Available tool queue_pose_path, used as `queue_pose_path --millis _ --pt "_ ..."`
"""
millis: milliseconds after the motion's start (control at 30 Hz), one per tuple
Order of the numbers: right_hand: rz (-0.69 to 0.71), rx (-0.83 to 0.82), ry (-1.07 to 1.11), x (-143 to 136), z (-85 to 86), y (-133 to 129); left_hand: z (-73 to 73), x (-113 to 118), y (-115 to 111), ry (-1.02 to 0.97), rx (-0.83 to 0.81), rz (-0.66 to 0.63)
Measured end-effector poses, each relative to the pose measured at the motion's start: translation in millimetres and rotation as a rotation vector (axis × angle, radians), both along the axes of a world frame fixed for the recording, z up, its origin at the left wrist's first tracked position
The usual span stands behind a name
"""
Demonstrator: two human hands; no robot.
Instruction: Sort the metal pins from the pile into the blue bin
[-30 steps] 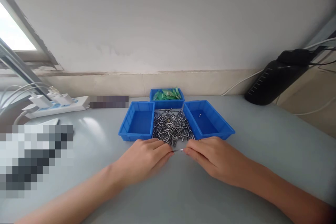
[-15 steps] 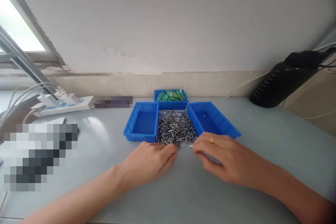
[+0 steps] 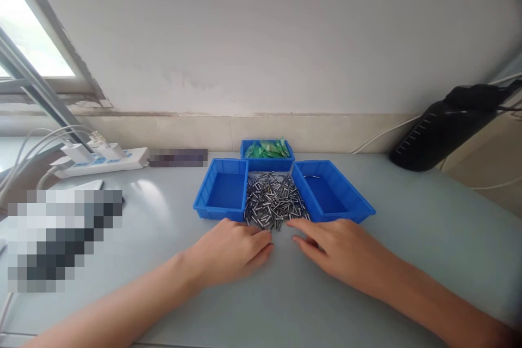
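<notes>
A heap of small metal pins lies between two blue bins. My left hand rests on the table at the heap's front left. Its index fingertip is by the nearest pins, its thumb is slightly apart, and nothing shows between them; its other fingers are partly hidden. At the front right, my right hand stretches its index finger to the edge of the heap, thumb apart and holding nothing visible. Beyond it stands the right blue bin, with a thin shiny pin near its far end. The left blue bin shows a bare floor.
Behind the heap, a small blue bin holds green plastic packets. A power strip with plugs and cables lies back left, near a blurred object. A large black bottle leans at the right by the wall.
My right hand has come left and its fingers have opened; the silvery piece by its fingertips no longer shows. The shiny piece in the right bin looks longer and lies elsewhere. My left hand has barely shifted.
</notes>
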State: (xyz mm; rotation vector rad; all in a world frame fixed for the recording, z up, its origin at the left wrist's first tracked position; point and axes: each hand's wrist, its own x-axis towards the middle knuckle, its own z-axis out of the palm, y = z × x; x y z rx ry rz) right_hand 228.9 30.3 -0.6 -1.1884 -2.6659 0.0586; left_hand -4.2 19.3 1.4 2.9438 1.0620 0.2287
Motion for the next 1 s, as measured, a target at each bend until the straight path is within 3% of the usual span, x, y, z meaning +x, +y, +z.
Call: queue_pose_path --millis 200,467,700,867,1000 --pt "-0.091 -0.035 -0.105 -12 -11.5 4 0.2 3 -2 0.05 -0.016 -0.005" --pt "0.0 0.155 -0.157 -21 -24.1 7 -2.6 4 -2 0.059 -0.03 0.004" --pt "0.038 0.172 -0.193 -24 -24.1 8 -1.1 5 0 0.092 -0.038 0.001" --pt "0.049 0.175 -0.163 -21 -25.0 8 0.3 5 0 0.084 -0.041 0.001" --pt "0.146 0.215 0.008 -16 -20.4 7 0.4 5 -1 0.049 -0.049 0.026"
